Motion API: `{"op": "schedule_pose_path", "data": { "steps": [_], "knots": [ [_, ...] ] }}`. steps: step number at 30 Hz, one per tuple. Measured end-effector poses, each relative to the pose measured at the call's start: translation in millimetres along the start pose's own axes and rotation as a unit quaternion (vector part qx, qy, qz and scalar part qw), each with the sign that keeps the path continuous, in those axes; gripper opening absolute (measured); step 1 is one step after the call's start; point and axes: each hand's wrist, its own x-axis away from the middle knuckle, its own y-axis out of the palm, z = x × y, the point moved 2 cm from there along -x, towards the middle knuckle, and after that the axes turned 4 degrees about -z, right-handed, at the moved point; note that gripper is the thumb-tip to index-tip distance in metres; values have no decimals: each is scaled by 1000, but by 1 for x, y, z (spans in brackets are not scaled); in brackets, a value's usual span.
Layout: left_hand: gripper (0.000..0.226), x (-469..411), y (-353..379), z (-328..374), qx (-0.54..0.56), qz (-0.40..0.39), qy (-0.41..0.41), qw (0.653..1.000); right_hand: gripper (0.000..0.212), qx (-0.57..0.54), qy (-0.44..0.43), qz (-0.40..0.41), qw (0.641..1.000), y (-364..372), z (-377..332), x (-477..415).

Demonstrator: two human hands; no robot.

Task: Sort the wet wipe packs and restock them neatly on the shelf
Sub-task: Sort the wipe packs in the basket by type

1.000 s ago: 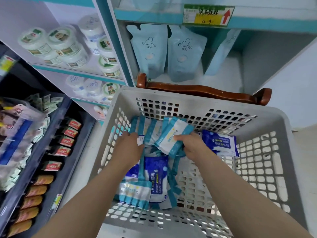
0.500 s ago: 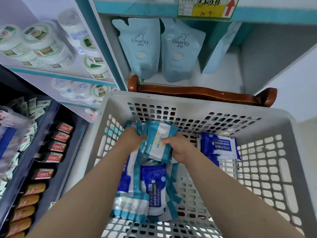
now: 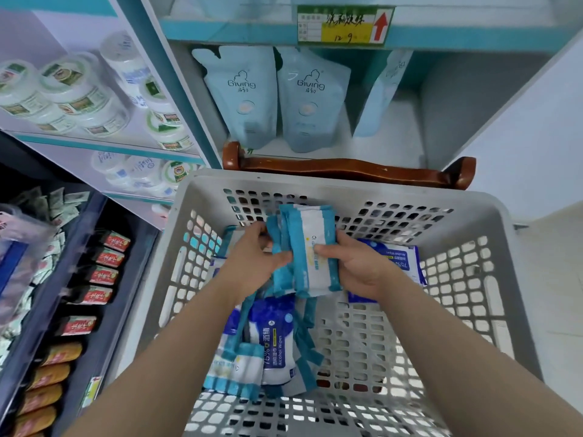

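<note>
Up toward the back wall of the basket (image 3: 347, 186) go the teal wipe packs (image 3: 310, 247), higher than before. The left hand (image 3: 249, 263) pinches the bunch's left side, and the right hand (image 3: 362, 266) wraps its right side. Each grip is clamped tight on the bunch. Dark blue packs (image 3: 274, 345) lie on the basket floor below. This looks like the sorting step. Next, the bunch needs squaring, then lifting to the shelf (image 3: 394, 134) past the far rim.

Teal-and-white striped wipe packs (image 3: 310, 250), grey basket (image 3: 492, 222)
</note>
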Motion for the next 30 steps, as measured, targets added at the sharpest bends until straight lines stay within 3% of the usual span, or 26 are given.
{"op": "schedule_pose_path", "data": {
  "steps": [4,9,14,18,23,27,30],
  "knots": [
    [44,6,30,2,9,-25,24,999,47,18,-11,-21,1000,-18,-1,27],
    [44,6,37,3,16,-31,13,999,36,-4,-15,-5,1000,-15,15,23],
    [46,-4,26,-9,25,44,-1,999,40,4,-22,64,998,-11,26,0],
    [25,-13,24,-9,-2,112,5,994,44,52,-26,94,994,-20,22,-2],
    [9,-19,26,-11,-19,111,2,994,26,82,-14,80,993,-33,12,8],
    [18,-19,28,-14,-3,111,-7,994,37,168,4,65,984,-58,3,23],
    [17,-19,29,-9,52,134,-16,989,33,327,56,74,940,-78,10,37]
  ]
}}
